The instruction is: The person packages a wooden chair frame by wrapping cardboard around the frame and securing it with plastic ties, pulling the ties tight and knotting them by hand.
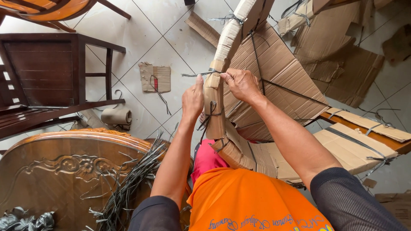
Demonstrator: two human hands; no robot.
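Observation:
A furniture part wrapped in brown cardboard (274, 64) stands in front of me, its curved edge (215, 92) bound with dark plastic straps. My left hand (192, 99) presses against the left side of that wrapped edge, by a knotted strap (209, 112). My right hand (240, 84) pinches a strap (201, 74) at the top of a cardboard strip on the same edge. Both arms reach forward over my orange shirt.
A carved wooden panel (64, 167) lies at lower left with a bundle of dark straps (128, 184) on it. A dark wooden chair (47, 72) stands at left. Cardboard scraps (155, 78) and a tape roll (116, 116) lie on the tiled floor; more cardboard-wrapped wood (364, 137) sits at right.

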